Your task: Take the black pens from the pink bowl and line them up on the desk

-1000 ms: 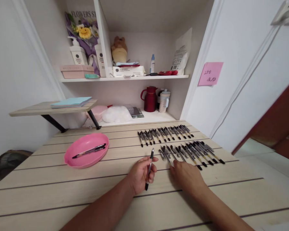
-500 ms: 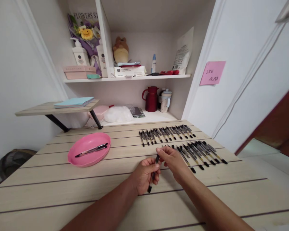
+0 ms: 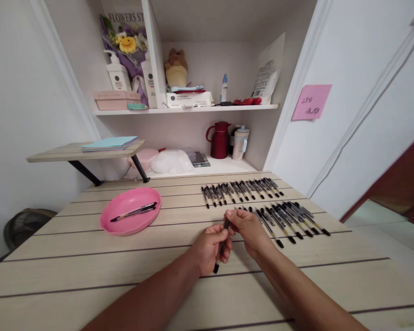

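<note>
My left hand (image 3: 209, 248) is closed round a black pen (image 3: 221, 248) that points away from me over the wooden table (image 3: 89, 276). My right hand (image 3: 250, 230) pinches the far tip of that same pen with fingertips together. Just beyond my hands lie two rows of several black pens (image 3: 262, 202), side by side. To the left sits a pink oval dish (image 3: 129, 218) with a couple of pens (image 3: 134, 212) in it.
A small raised wooden shelf (image 3: 79, 154) with a teal notebook stands at the back left. Behind the table an alcove holds a red jug (image 3: 220, 140), a cup, a plastic bag and, on the upper shelf (image 3: 186, 109), bottles, boxes and a plush toy. A pink note (image 3: 310, 102) is stuck on the right wall.
My right hand left the near row of pens and came over to the tip of the pen in my left hand, then gripped it. The view shifted slightly left.
</note>
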Demonstrator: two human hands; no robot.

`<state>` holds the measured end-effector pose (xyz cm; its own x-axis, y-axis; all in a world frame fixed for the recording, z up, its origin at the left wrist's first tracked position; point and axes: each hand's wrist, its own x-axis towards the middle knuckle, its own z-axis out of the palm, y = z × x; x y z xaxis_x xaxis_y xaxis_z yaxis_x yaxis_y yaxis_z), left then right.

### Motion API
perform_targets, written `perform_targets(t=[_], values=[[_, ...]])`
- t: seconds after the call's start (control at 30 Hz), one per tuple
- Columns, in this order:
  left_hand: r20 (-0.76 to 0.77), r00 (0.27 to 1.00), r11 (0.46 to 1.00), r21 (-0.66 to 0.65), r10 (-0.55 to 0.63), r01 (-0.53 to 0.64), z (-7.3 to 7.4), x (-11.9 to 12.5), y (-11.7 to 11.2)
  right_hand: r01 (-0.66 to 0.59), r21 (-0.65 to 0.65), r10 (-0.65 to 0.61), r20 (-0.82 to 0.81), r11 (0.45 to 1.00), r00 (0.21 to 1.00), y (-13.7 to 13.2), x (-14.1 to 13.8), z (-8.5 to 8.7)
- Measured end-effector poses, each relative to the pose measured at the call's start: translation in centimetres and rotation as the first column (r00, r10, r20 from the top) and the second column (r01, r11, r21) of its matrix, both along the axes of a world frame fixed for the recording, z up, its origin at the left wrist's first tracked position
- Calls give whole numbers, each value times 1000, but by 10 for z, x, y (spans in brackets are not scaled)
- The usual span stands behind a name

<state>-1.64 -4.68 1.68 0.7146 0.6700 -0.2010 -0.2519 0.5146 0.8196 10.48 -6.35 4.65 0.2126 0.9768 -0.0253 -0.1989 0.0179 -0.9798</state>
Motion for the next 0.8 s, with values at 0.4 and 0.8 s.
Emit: perform_targets(t=[0.4, 0.8], values=[[37, 996, 992, -93, -77, 80, 5, -4, 2, -10, 45, 12, -35, 999, 999, -3, 2, -4], [-55, 983, 975, 146, 176, -167, 1, 8, -10, 73, 25, -73, 5, 997, 997, -3, 2, -9]])
